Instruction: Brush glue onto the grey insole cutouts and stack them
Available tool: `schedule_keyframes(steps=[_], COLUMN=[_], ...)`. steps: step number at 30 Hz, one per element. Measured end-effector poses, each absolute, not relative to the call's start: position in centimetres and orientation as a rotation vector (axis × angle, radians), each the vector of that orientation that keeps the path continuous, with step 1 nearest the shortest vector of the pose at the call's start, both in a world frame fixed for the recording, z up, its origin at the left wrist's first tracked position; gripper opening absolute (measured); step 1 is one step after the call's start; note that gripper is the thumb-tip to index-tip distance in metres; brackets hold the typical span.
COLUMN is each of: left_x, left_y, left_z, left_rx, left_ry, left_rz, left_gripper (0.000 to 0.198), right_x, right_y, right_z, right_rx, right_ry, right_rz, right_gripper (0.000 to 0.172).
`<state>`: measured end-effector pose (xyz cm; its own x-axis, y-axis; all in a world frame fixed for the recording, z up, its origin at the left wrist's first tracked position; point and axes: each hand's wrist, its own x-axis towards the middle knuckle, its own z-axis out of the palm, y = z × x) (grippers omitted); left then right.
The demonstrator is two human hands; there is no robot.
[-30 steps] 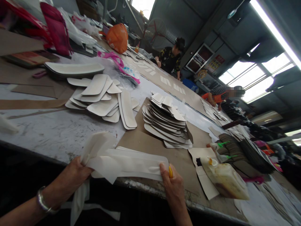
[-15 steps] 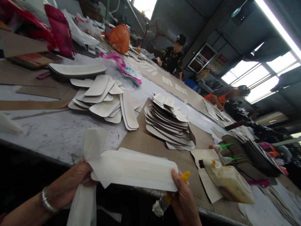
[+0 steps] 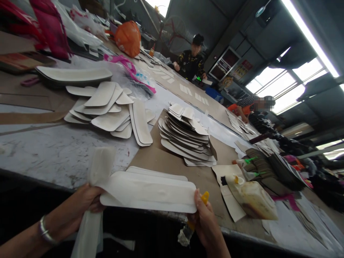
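Observation:
A long white insole-shaped piece (image 3: 150, 191) is held level over the near table edge between both my hands. My left hand (image 3: 83, 204) is closed on its left end together with a white cloth strip (image 3: 92, 200) that hangs down below the table. My right hand (image 3: 205, 222) pinches the right end and also grips a yellow-handled glue brush (image 3: 193, 220), bristles pointing down. More white pieces (image 3: 158, 173) lie flat under it on brown paper (image 3: 172, 161).
A tall stack of white pieces (image 3: 185, 136) and a spread pile (image 3: 107, 111) lie ahead. A glue jug (image 3: 252, 199) lies on its side at right, by dark stacks (image 3: 268, 170). Two other people work at the far end. Bags crowd the back left.
The piece was lifted off the table edge and now hangs level between both hands. My right hand dropped lower, and the yellow brush came into view. The view shifted slightly.

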<state>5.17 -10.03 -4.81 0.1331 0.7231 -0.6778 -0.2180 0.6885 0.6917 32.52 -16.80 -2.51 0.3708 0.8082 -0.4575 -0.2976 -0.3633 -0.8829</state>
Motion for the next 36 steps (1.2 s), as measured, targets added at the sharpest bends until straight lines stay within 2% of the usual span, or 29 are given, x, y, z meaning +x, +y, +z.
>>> schedule_keyframes(steps=[4, 6, 8, 11, 13, 17, 26, 33, 36], left_x=[5.7, 6.1, 6.6, 7.3, 7.6, 7.8, 7.8, 7.9, 7.6], left_y=[-10.1, -10.1, -10.1, -10.1, -10.1, -10.1, -10.0, -10.0, -10.1], left_z=[-5.1, -5.2, -5.4, -5.5, -5.7, -6.3, -7.0, -6.9, -7.2], left_rx=[0.335, 0.323, 0.344, 0.43, 0.478, 0.51, 0.536, 0.494, 0.539], left_ry=[1.134, 1.147, 1.17, 1.183, 1.201, 1.248, 1.285, 1.287, 1.267], left_rz=[0.726, 0.74, 0.747, 0.724, 0.705, 0.687, 0.684, 0.68, 0.67], left_gripper=[0.026, 0.027, 0.032, 0.032, 0.025, 0.016, 0.023, 0.023, 0.03], right_x=[33.6, 34.3, 34.8, 34.5, 33.5, 30.2, 29.1, 32.5, 34.2], right_y=[-16.7, -16.6, -16.4, -16.3, -16.1, -15.2, -14.2, -14.8, -15.3], right_z=[-2.7, -2.8, -3.1, -3.9, -4.4, -5.5, -7.6, -7.4, -7.0], right_rx=[-1.649, -1.807, -2.063, -2.315, -2.3, -2.224, -2.341, -2.56, -2.616], right_ry=[-0.68, -0.863, -1.119, -1.422, -1.558, -1.842, -2.137, -2.032, -1.962], right_rz=[1.273, 1.169, 0.81, 0.079, -0.125, -0.169, -0.405, -0.373, -0.413], right_gripper=[0.044, 0.047, 0.049, 0.051, 0.05, 0.036, 0.009, 0.006, 0.007])
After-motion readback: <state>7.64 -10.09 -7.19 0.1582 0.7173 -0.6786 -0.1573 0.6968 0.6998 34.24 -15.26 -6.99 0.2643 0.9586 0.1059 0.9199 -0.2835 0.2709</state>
